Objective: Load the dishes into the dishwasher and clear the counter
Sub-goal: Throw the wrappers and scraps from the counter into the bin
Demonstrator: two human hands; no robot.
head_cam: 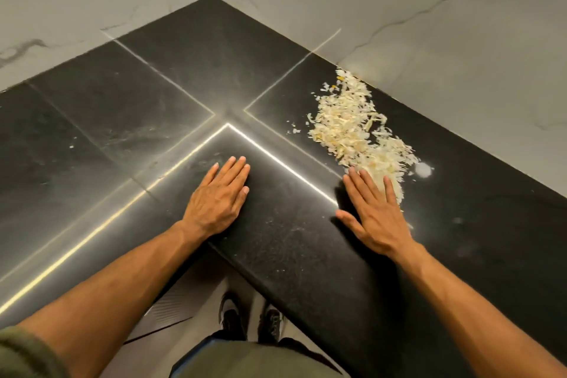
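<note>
A pile of pale yellow and white food scraps (352, 126) lies on the black stone counter (138, 95) near the right wall. My right hand (376, 212) lies flat on the counter with straight fingers, its fingertips touching the near end of the scraps. My left hand (219, 198) rests flat on the counter near the inner corner edge, fingers straight and together, holding nothing. No dishes and no dishwasher are in view.
The L-shaped counter runs into a corner between two white marble walls (429, 24). A small white powdery spot (423, 169) lies right of the scraps. Below the counter edge I see the floor and my shoes (250, 321).
</note>
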